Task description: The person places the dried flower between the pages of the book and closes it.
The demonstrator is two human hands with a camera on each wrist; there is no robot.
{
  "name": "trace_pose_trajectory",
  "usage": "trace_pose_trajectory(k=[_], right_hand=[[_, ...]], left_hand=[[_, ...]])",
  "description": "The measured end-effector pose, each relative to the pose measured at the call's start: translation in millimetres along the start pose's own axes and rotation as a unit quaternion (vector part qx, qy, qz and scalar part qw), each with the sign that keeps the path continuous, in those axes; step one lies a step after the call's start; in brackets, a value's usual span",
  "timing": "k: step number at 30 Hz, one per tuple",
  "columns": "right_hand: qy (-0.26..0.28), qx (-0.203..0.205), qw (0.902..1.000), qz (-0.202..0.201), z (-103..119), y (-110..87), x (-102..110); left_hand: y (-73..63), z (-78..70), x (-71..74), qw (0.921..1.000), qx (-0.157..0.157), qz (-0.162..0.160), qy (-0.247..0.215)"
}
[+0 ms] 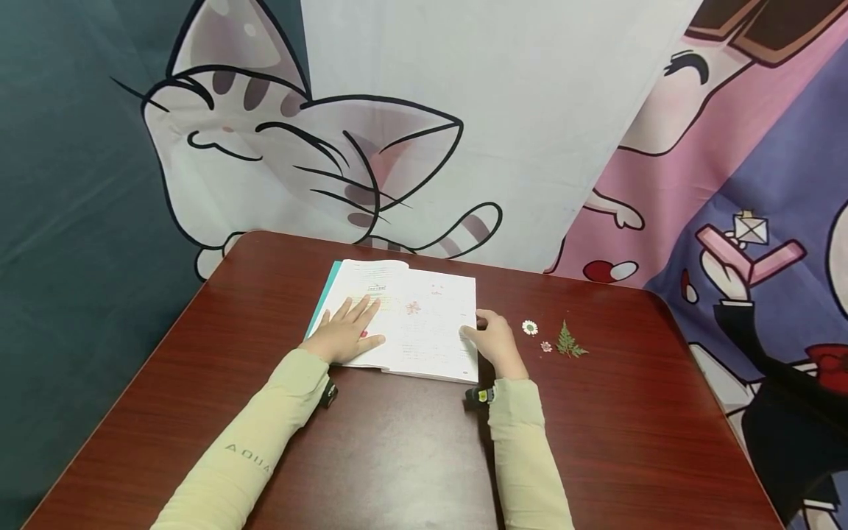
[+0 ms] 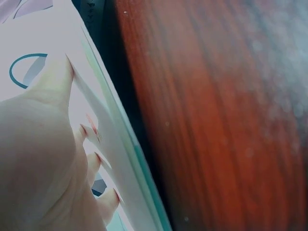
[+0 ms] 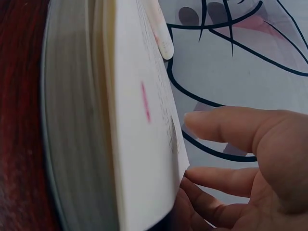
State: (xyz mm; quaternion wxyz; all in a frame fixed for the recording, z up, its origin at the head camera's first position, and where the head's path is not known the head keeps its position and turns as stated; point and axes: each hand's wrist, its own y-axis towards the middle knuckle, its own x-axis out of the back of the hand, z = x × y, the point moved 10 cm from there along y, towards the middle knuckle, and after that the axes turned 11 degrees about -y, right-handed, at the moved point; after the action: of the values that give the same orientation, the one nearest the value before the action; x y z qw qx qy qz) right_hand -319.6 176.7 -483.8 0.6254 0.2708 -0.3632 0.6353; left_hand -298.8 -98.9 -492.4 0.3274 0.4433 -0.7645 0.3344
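Note:
An open book (image 1: pixel 433 346) with white pages and a teal cover edge lies on the brown table. My left hand (image 1: pixel 344 331) rests spread and palm down on its left page, fingers apart. A small red spot (image 1: pixel 364 334) shows between thumb and index finger. At the book's right edge is my right hand (image 1: pixel 493 342). In the right wrist view its fingers (image 3: pixel 221 183) touch the page's edge, while the thumb (image 3: pixel 221 126) stands apart from them. A flat reddish flower shape (image 1: pixel 413 308) is on the right page.
Right of the book lie a white daisy-like flower (image 1: pixel 529 327), a small pink flower (image 1: pixel 546 347) and a green fern-like sprig (image 1: pixel 570 343). Behind the table (image 1: pixel 616 434) hangs a curtain (image 1: pixel 530 96) with cartoon animals. A dark band with a device (image 1: pixel 480 396) sits at the right wrist.

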Motion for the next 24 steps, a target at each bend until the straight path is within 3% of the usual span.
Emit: trace_pose_trajectory(k=[11,24], right_hand=[[0.013,0.005,0.9999,-0.004,0,-0.7,3],[0.092,0.003,0.9943,-0.055,1,-2.2,17]], left_hand=[[-0.7,-0.4,0.3,1.0000,0.000,-0.001,0.002],[-1.5,-1.6,0.9,1.0000,0.001,0.000,0.003]])
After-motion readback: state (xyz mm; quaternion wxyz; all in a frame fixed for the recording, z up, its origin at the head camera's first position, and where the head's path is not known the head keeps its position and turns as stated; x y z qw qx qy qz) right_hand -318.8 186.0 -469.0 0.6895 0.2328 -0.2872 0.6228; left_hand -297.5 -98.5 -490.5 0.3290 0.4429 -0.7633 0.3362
